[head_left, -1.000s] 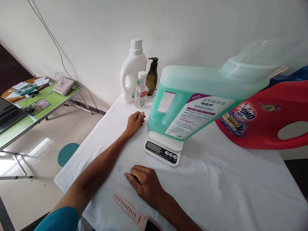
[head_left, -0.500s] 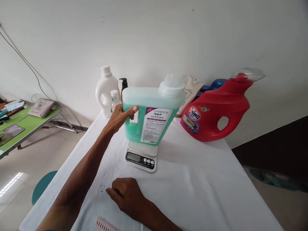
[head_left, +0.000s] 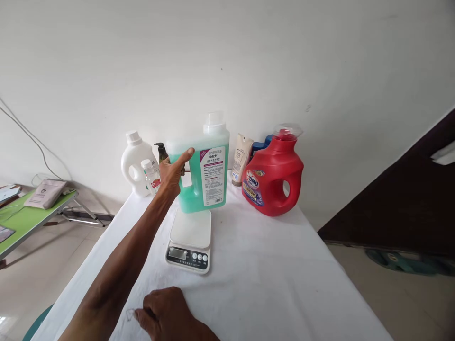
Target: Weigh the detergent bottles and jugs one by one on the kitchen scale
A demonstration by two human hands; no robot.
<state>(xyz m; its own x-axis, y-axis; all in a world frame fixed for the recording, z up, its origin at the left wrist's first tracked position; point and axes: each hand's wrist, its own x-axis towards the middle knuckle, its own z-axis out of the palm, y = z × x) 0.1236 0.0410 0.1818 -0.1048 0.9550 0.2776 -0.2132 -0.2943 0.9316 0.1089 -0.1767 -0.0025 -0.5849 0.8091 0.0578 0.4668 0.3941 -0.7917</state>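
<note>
My left hand point(head_left: 173, 173) is wrapped round the handle of a translucent jug of green liquid point(head_left: 191, 199), its thumb lying over the top of the grip. The jug is upright, with a clear cap and a white label. Its base is at the far edge of a white kitchen scale point(head_left: 190, 229); whether it touches anything there I cannot tell. Most of the scale's plate shows bare, and its display looks blank. Nearer to me, my right hand point(head_left: 168, 312) rests on the white cloth with curled fingers and nothing visible in them.
Left of the jug stand a white handled bottle point(head_left: 137, 158), a small clear bottle point(head_left: 152, 177) and a dark pump bottle point(head_left: 161, 151). To the right are a beige tube point(head_left: 242, 158), a blue container point(head_left: 259, 147) and a red detergent jug point(head_left: 272, 180). A wall is behind.
The green jug has moved back in my left hand, uncovering most of the scale's plate. The view has shifted, and the pink strip near the front is out of sight.
</note>
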